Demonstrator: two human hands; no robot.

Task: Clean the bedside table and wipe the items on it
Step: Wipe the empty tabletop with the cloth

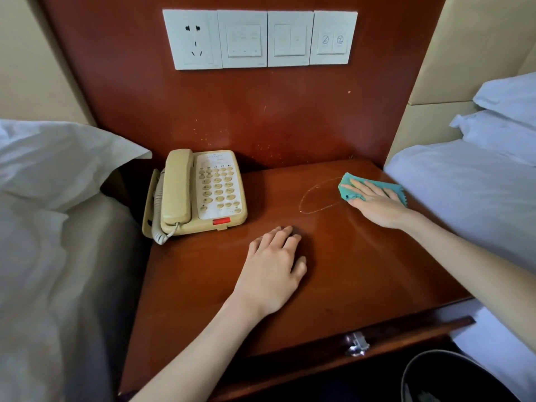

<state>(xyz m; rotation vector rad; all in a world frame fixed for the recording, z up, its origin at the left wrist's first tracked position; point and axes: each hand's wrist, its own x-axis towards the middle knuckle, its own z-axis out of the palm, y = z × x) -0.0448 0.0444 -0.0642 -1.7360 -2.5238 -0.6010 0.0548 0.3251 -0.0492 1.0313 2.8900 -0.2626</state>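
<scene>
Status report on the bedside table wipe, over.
Right hand flat on teal cloth, far right of tabletop. Left hand rests there, holding nothing. Telephone occupies back left.

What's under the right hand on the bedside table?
A teal cloth, pressed flat on the bedside table by the right hand, fingers straight. Its edges show around the fingers; the cloth's middle and the wood beneath are covered.

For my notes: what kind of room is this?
Probably a hotel bedroom: a bedside table between a left bed and a right bed, a corded telephone on it, a switch panel above.
</scene>
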